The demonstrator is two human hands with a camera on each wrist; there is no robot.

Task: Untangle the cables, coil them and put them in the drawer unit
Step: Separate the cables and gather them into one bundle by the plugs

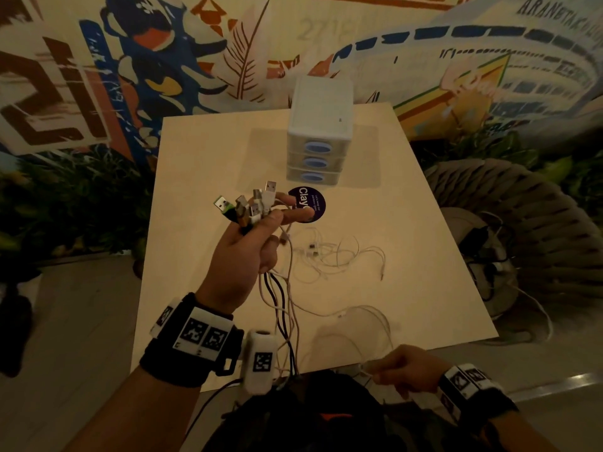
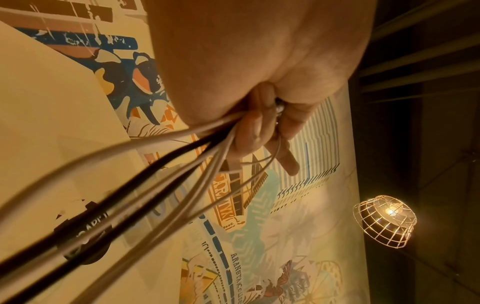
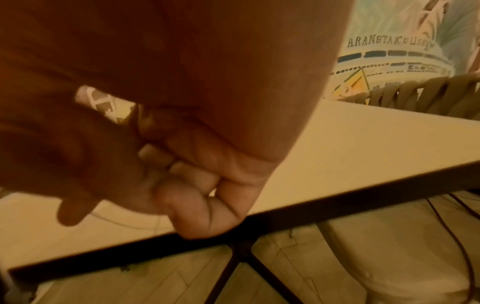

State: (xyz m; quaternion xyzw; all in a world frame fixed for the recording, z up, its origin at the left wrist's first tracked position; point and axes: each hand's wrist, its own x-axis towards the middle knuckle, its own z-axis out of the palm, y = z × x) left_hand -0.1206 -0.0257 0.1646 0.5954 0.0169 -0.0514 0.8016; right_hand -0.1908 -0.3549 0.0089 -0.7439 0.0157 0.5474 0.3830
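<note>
I see bare table (image 1: pixel 424 256) right of the loose white cables (image 1: pixel 329 256), drawer unit (image 1: pixel 319 132) blocking the far edge, purple sticker (image 1: pixel 313 200) just before it

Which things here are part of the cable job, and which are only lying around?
Part of the job:
- cable bundle, gripped by the left hand
- loose white cables on the table
- drawer unit

Lying around:
- purple round sticker
- woven chair
- wire-cage lamp
</note>
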